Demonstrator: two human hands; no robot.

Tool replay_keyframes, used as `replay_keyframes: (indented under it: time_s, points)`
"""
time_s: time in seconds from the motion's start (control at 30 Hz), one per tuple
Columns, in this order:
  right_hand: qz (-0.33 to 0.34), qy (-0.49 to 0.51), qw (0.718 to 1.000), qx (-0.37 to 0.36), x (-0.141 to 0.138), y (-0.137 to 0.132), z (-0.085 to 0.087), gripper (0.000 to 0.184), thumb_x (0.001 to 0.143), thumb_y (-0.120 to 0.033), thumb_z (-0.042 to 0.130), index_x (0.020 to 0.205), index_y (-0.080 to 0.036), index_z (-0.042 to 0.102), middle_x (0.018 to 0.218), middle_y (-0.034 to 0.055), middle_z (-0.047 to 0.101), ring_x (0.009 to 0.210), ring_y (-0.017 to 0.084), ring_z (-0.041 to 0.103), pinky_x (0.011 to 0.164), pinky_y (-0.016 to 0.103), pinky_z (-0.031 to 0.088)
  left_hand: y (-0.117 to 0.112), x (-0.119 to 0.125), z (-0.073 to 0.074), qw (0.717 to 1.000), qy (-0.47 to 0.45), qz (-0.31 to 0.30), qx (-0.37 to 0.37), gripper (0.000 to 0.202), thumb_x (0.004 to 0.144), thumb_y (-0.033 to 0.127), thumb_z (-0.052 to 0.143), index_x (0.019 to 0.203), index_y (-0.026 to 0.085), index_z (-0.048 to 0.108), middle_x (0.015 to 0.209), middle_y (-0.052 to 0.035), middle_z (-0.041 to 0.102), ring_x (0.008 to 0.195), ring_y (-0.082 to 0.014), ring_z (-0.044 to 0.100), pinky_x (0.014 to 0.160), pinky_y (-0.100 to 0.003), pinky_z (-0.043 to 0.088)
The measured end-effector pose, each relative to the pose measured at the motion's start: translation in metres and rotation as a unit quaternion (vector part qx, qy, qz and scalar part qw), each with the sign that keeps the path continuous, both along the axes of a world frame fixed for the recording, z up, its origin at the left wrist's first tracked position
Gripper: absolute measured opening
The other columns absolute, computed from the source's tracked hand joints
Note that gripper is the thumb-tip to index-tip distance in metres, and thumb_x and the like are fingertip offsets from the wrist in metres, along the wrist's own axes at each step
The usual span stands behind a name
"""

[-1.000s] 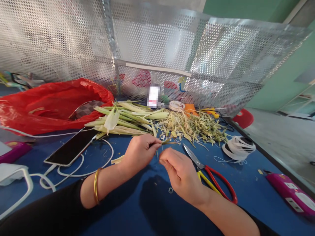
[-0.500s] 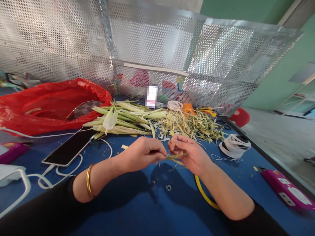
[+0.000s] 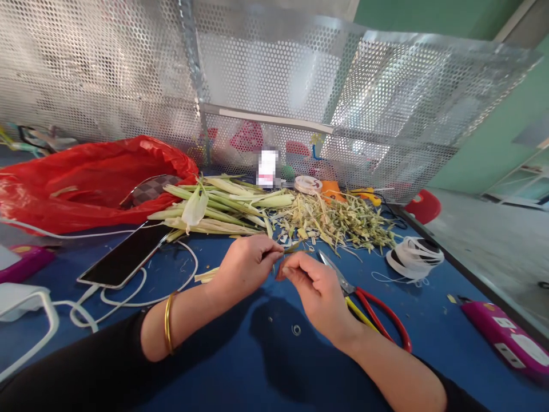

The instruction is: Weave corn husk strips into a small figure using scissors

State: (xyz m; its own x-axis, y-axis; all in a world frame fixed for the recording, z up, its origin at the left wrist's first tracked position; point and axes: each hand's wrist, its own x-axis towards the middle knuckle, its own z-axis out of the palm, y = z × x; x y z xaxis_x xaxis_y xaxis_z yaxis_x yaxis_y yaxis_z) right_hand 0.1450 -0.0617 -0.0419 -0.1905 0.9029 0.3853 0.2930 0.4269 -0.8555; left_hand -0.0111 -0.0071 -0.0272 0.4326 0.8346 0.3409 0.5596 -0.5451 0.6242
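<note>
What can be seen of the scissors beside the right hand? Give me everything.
The scissors lie on the blue tabletop, tips pointing away from the person towards the heap of plant trimmings. The blades look like shiny grey metal; one handle is red, the other yellow. The right hand and forearm hide much of the yellow side; whether they touch it cannot be told. Nor is it clear whether the blades are fully closed.

Bright glare mottles the perforated metal screen [image 3: 266,74], while dark shadows pool on the blue table [image 3: 429,315].
</note>
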Motion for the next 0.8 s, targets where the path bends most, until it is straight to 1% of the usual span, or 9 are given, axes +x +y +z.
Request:
replay_keyframes:
  time_s: [0.13, 0.27, 0.37, 0.47, 0.5, 0.57, 0.67, 0.73, 0.8]
  points:
    - [0.026, -0.075, 0.996, 0.044, 0.002, 0.000, -0.001, 0.019, 0.091, -0.019, 0.044, 0.076, -0.018, 0.055, 0.072, 0.0007, 0.057, 0.068, 0.012, 0.053, 0.066, 0.024, 0.041, 0.000, 0.000, -0.007, 0.995, 0.074, -0.043, 0.051, 0.018, 0.082, 0.014, 0.052, 0.078, 0.018, 0.069, 0.076, -0.0016, 0.068, 0.072, -0.0129, 0.061, 0.064, -0.021, 0.040]
    - [0.010, -0.107, 0.994, 0.020, 0.011, 0.007, 0.005, 0.019, 0.090, -0.021, 0.048, 0.074, -0.019, 0.058, 0.064, -0.0018, 0.053, 0.061, 0.011, 0.050, 0.060, 0.023, 0.040, 0.004, -0.005, -0.004, 0.973, 0.176, -0.132, 0.074, 0.021, 0.082, 0.014, 0.049, 0.068, 0.015, 0.065, 0.067, -0.0025, 0.063, 0.062, -0.0127, 0.057, 0.057, -0.022, 0.037]
    - [-0.017, -0.097, 0.995, -0.001, 0.021, 0.014, 0.013, 0.017, 0.088, -0.024, 0.050, 0.077, -0.019, 0.062, 0.067, -0.0011, 0.057, 0.060, 0.011, 0.050, 0.058, 0.023, 0.039, 0.005, -0.010, 0.008, 0.964, 0.145, -0.224, 0.016, 0.019, 0.080, 0.010, 0.051, 0.072, 0.017, 0.067, 0.070, -0.0007, 0.064, 0.064, -0.0102, 0.057, 0.059, -0.018, 0.039]
    - [-0.033, -0.052, 0.997, -0.040, 0.029, 0.023, 0.014, 0.016, 0.084, -0.025, 0.054, 0.075, -0.018, 0.064, 0.069, 0.0005, 0.060, 0.062, 0.012, 0.051, 0.059, 0.024, 0.039, 0.002, -0.011, 0.017, 0.956, 0.057, -0.265, -0.111, 0.014, 0.079, 0.014, 0.053, 0.076, 0.015, 0.067, 0.069, 0.0004, 0.063, 0.058, -0.0081, 0.058, 0.058, -0.016, 0.042]
    - [-0.034, -0.027, 0.997, -0.065, 0.030, 0.027, 0.012, 0.016, 0.083, -0.026, 0.055, 0.073, -0.018, 0.064, 0.067, 0.0004, 0.060, 0.062, 0.012, 0.050, 0.059, 0.024, 0.039, 0.002, -0.010, 0.018, 0.955, 0.020, -0.256, -0.149, 0.013, 0.080, 0.017, 0.054, 0.077, 0.015, 0.067, 0.068, 0.0006, 0.062, 0.057, -0.0083, 0.058, 0.057, -0.017, 0.043]
    - [-0.025, 0.028, 0.991, -0.127, 0.030, 0.033, 0.004, 0.018, 0.080, -0.028, 0.057, 0.068, -0.017, 0.062, 0.063, -0.0003, 0.058, 0.059, 0.012, 0.049, 0.058, 0.025, 0.038, 0.001, -0.009, 0.017, 0.958, -0.049, -0.209, -0.191, 0.014, 0.080, 0.023, 0.056, 0.077, 0.015, 0.066, 0.064, 0.0013, 0.062, 0.056, -0.0094, 0.059, 0.057, -0.018, 0.044]
    - [0.001, 0.057, 0.980, -0.189, 0.024, 0.035, -0.006, 0.019, 0.079, -0.029, 0.057, 0.064, -0.016, 0.060, 0.062, 0.0000, 0.058, 0.057, 0.012, 0.049, 0.059, 0.026, 0.038, 0.004, -0.006, 0.012, 0.974, -0.118, -0.093, -0.167, 0.015, 0.080, 0.026, 0.056, 0.077, 0.015, 0.066, 0.058, 0.0028, 0.060, 0.055, -0.0101, 0.058, 0.057, -0.019, 0.044]
    - [0.012, 0.019, 0.985, -0.171, 0.019, 0.030, -0.008, 0.019, 0.081, -0.027, 0.055, 0.066, -0.017, 0.060, 0.061, 0.0000, 0.058, 0.058, 0.012, 0.051, 0.060, 0.026, 0.039, 0.007, -0.006, 0.008, 0.981, -0.133, -0.028, -0.139, 0.016, 0.080, 0.028, 0.056, 0.077, 0.015, 0.066, 0.056, 0.0032, 0.059, 0.054, -0.0105, 0.057, 0.056, -0.020, 0.043]
    - [0.011, -0.038, 0.995, -0.090, 0.014, 0.022, -0.006, 0.018, 0.084, -0.024, 0.053, 0.069, -0.018, 0.059, 0.064, 0.0004, 0.057, 0.062, 0.013, 0.053, 0.062, 0.026, 0.041, 0.009, -0.006, 0.005, 0.983, -0.131, 0.002, -0.129, 0.018, 0.080, 0.029, 0.056, 0.076, 0.016, 0.067, 0.056, 0.0029, 0.060, 0.054, -0.0114, 0.058, 0.055, -0.020, 0.043]
